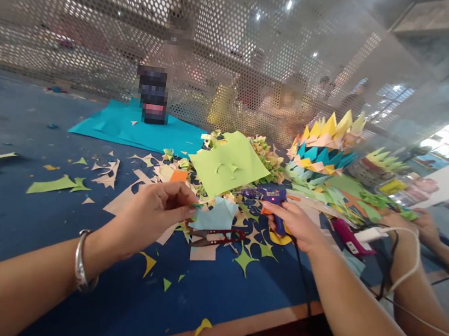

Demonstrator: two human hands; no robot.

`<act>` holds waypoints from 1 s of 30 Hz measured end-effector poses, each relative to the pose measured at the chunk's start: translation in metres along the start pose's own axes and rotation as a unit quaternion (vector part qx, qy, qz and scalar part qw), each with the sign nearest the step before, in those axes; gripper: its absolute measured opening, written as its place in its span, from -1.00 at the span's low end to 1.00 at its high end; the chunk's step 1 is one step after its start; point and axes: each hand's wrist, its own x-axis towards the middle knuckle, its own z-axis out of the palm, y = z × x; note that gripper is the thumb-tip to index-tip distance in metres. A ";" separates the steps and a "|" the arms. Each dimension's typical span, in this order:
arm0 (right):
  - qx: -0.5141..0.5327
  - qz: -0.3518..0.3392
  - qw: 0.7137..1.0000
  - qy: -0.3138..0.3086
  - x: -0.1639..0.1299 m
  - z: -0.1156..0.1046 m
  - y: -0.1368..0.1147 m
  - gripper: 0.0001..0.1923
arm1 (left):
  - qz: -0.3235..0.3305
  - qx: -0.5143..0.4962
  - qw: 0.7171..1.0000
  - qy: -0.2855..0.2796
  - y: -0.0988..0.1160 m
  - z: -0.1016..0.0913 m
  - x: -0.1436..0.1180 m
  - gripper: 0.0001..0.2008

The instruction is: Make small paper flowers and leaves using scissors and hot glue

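Observation:
My left hand (pixel 155 208) is pinched shut on a small piece of green paper (pixel 196 207), mostly hidden by the fingertips. A pale blue paper (pixel 218 215) lies just beyond those fingers. My right hand (pixel 300 222) is wrapped around a blue-purple hot glue gun (pixel 276 198), whose nozzle points left over the paper scraps; its black cord hangs below the hand. Between my hands lies a pair of dark red thread snips (pixel 219 238). Behind them, a light green sheet (pixel 229 164) with small curved bits on it rests on a heap of cut paper pieces (pixel 265 154).
Scraps and a green offcut (pixel 54 184) litter the blue table (pixel 5 227). A teal sheet (pixel 122 127) lies at the back. Spiky layered paper crafts (pixel 326 145) stand back right. Near a magenta power bank (pixel 351 237) with a white cable are another person's hands (pixel 402 227). Perforated metal panels (pixel 115 21) rise behind.

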 end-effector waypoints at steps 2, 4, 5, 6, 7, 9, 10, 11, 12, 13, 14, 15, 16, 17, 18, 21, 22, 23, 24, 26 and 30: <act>-0.013 -0.002 1.000 0.007 0.001 0.000 0.000 -0.50 | -0.017 -0.013 1.000 0.001 0.001 0.000 0.000 -0.89; -0.031 -0.005 0.999 0.017 0.002 0.000 0.001 -0.50 | -0.032 -0.023 0.999 -0.001 0.002 0.000 0.000 -0.89; -0.044 -0.007 0.999 0.023 0.002 0.000 0.002 -0.49 | -0.037 -0.028 0.999 -0.003 0.003 0.000 0.000 -0.89; -0.059 -0.010 0.998 0.029 0.003 0.000 0.003 -0.48 | -0.041 -0.035 0.999 -0.005 0.003 0.000 0.000 -0.89; -0.076 -0.013 0.996 0.036 0.004 0.000 0.004 -0.48 | -0.044 -0.043 0.998 -0.007 0.003 0.000 0.000 -0.89; -0.112 -0.021 0.992 0.048 0.006 -0.001 0.006 -0.47 | -0.050 -0.060 0.997 -0.010 0.004 0.000 -0.001 -0.88; -0.131 -0.026 0.990 0.052 0.007 -0.002 0.007 -0.47 | -0.053 -0.068 0.996 -0.011 0.004 0.000 -0.001 -0.88; -0.152 -0.033 0.986 0.058 0.008 -0.003 0.007 -0.48 | -0.057 -0.077 0.995 -0.012 0.004 0.001 -0.001 -0.88; -0.174 -0.042 0.982 0.065 0.008 -0.005 0.007 -0.49 | -0.061 -0.085 0.994 -0.013 0.003 0.001 -0.001 -0.87; -0.196 -0.053 0.976 0.074 0.007 -0.006 0.006 -0.50 | -0.065 -0.092 0.994 -0.014 0.003 0.001 -0.001 -0.87; -0.215 -0.064 0.971 0.085 0.005 -0.007 0.005 -0.51 | -0.068 -0.097 0.993 -0.014 0.003 0.001 -0.001 -0.87; -0.239 -0.084 0.962 0.105 0.002 -0.007 0.002 -0.52 | -0.070 -0.099 0.993 -0.014 0.003 0.001 -0.001 -0.86; -0.260 -0.106 0.952 0.126 -0.002 -0.005 -0.001 -0.55 | -0.072 -0.098 0.993 -0.015 0.003 0.001 -0.001 -0.86; -0.280 -0.131 0.939 0.153 -0.007 -0.001 -0.004 -0.61 | -0.073 -0.094 0.993 -0.017 0.003 0.002 -0.001 -0.86; -0.327 -0.195 0.904 0.197 -0.013 0.004 -0.008 -0.70 | -0.073 -0.089 0.993 -0.019 0.003 0.002 -0.001 -0.86; -0.333 -0.342 0.871 0.120 -0.032 0.029 -0.022 -0.82 | -0.073 -0.071 0.994 -0.031 0.003 0.003 -0.002 -0.85; -0.297 -0.381 0.873 0.066 -0.036 0.040 -0.026 -0.83 | -0.071 -0.062 0.995 -0.033 0.002 0.003 -0.002 -0.85; -0.273 -0.411 0.870 0.024 -0.040 0.050 -0.030 -0.83 | -0.068 -0.050 0.996 -0.033 0.002 0.003 -0.002 -0.85; -0.266 -0.433 0.861 -0.011 -0.042 0.060 -0.033 -0.84 | -0.064 -0.034 0.997 -0.034 0.001 0.003 -0.002 -0.85; -0.265 -0.472 0.839 -0.053 -0.042 0.077 -0.038 -0.84 | -0.056 -0.003 0.998 -0.037 -0.002 0.001 -0.002 -0.85; -0.277 -0.536 0.794 -0.070 -0.037 0.093 -0.037 -0.83 | -0.055 0.005 0.997 -0.046 -0.005 0.000 -0.002 -0.84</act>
